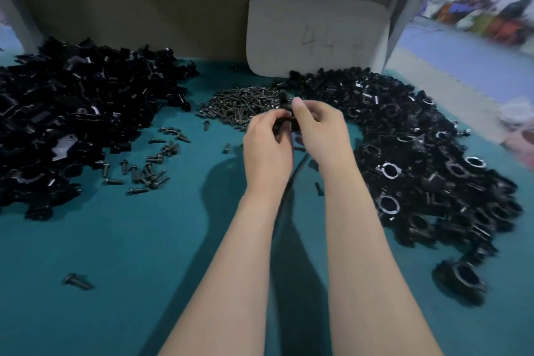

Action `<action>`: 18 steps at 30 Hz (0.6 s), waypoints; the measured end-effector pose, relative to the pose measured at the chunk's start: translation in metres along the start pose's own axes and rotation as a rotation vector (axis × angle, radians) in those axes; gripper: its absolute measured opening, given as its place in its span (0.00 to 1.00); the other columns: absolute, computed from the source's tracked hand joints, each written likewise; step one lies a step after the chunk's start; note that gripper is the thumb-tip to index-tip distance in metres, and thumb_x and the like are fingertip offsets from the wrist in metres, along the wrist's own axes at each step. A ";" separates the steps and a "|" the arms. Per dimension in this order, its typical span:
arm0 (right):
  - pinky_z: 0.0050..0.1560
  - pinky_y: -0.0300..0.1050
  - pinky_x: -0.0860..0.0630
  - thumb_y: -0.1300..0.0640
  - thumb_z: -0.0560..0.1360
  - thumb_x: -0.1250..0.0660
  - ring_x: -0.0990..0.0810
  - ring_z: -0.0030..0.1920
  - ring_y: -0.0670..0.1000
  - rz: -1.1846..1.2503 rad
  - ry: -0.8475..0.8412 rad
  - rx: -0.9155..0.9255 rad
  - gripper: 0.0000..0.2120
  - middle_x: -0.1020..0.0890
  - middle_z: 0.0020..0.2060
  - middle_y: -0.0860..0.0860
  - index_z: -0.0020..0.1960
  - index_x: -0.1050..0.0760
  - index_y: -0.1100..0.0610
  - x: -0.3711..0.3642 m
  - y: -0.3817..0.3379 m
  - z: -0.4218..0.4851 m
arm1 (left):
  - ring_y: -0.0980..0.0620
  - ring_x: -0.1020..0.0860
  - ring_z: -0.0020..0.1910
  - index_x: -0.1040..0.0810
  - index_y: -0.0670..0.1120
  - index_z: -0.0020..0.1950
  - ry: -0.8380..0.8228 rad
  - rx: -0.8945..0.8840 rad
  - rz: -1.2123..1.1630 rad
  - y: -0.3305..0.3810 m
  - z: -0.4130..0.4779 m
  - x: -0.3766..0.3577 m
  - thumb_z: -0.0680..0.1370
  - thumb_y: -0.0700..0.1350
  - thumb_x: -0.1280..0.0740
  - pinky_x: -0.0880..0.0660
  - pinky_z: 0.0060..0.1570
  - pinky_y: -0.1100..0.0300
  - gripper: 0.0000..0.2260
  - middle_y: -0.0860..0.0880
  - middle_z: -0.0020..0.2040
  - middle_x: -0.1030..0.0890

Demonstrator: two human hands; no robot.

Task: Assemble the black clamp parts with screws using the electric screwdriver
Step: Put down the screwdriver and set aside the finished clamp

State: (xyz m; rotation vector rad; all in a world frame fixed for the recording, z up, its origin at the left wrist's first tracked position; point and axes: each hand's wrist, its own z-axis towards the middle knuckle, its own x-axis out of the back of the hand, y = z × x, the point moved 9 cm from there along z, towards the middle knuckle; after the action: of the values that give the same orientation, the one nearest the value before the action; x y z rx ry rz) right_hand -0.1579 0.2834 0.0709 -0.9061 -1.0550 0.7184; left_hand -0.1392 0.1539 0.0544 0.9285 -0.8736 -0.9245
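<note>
Black clamp piece (286, 114) is sitting between both hands over the middle of the teal worktop (115, 240), just in front of the heap of screws (245, 102). The left hand (267, 141) is curling its fingers round the piece from the left. The right hand (320, 127) is pinching it from the right, thumb pointing up. Blur is hiding how the piece is made up.

A large pile of black clamp halves (72, 113) is lying along the left side, and a wider pile of ring-shaped clamp parts (419, 153) is spreading down the right side. Loose screws (150, 165) are lying scattered between the left pile and the hands, and a single screw (76, 281) is lying alone near the lower left. One lone ring part (459, 280) is lying just apart from the right pile at its near end. A thin black cable (291, 179) is running along the worktop under the hands, between the forearms. A grey board (315, 35) with rounded corners, marked "44", is standing against the back wall behind the screw heap.
</note>
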 end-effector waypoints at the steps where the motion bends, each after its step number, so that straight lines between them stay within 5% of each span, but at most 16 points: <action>1: 0.51 0.35 0.27 0.52 0.78 0.37 0.21 0.49 0.48 -0.028 0.071 0.020 0.11 0.20 0.43 0.47 0.55 0.21 0.55 0.022 0.000 -0.001 | 0.52 0.23 0.53 0.19 0.45 0.56 -0.040 -0.042 -0.005 0.015 -0.002 -0.017 0.79 0.38 0.37 0.28 0.54 0.62 0.10 0.49 0.55 0.20; 3: 0.43 0.27 0.33 0.55 0.78 0.36 0.22 0.47 0.46 -0.098 0.233 0.009 0.10 0.19 0.44 0.48 0.56 0.21 0.55 0.071 0.008 -0.005 | 0.50 0.23 0.53 0.19 0.45 0.55 -0.138 -0.115 0.005 0.043 -0.008 -0.056 0.79 0.38 0.37 0.28 0.53 0.59 0.09 0.49 0.53 0.18; 7: 0.50 0.38 0.33 0.54 0.79 0.38 0.23 0.55 0.51 -0.246 0.468 -0.119 0.12 0.18 0.53 0.50 0.60 0.24 0.54 0.151 0.040 -0.016 | 0.48 0.22 0.53 0.19 0.48 0.55 -0.344 -0.145 0.045 0.072 -0.035 -0.134 0.79 0.40 0.37 0.27 0.50 0.56 0.10 0.49 0.52 0.17; 10: 0.52 0.40 0.33 0.56 0.79 0.39 0.25 0.60 0.54 -0.353 0.472 -0.270 0.13 0.20 0.58 0.53 0.63 0.25 0.55 0.183 0.075 -0.019 | 0.46 0.22 0.52 0.20 0.49 0.58 -0.508 -0.121 0.137 0.069 -0.059 -0.183 0.80 0.42 0.38 0.27 0.50 0.54 0.10 0.47 0.52 0.17; 12: 0.57 0.43 0.32 0.57 0.79 0.40 0.28 0.64 0.56 -0.403 0.412 -0.332 0.15 0.23 0.62 0.54 0.65 0.27 0.56 0.186 0.094 -0.020 | 0.45 0.24 0.56 0.22 0.50 0.61 -0.585 -0.108 0.218 0.059 -0.071 -0.203 0.80 0.42 0.39 0.29 0.59 0.50 0.12 0.46 0.55 0.18; 15: 0.61 0.44 0.34 0.58 0.79 0.40 0.32 0.67 0.56 -0.387 0.406 -0.313 0.16 0.27 0.65 0.55 0.66 0.28 0.55 0.183 0.101 -0.020 | 0.47 0.27 0.62 0.24 0.49 0.66 -0.564 -0.126 0.243 0.051 -0.074 -0.208 0.80 0.40 0.39 0.34 0.66 0.50 0.15 0.46 0.60 0.20; 18: 0.61 0.40 0.41 0.58 0.79 0.40 0.37 0.69 0.55 -0.359 0.489 -0.246 0.15 0.29 0.66 0.53 0.65 0.28 0.54 0.179 0.090 -0.023 | 0.49 0.25 0.60 0.23 0.47 0.65 -0.481 -0.104 0.127 0.051 -0.063 -0.194 0.80 0.38 0.40 0.29 0.60 0.57 0.15 0.47 0.60 0.21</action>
State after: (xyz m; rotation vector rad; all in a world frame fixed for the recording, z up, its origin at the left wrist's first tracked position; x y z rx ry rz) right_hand -0.0823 0.4701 0.0598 -1.0018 -0.8401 0.0557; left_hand -0.1359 0.3633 0.0394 0.5583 -1.2634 -1.0912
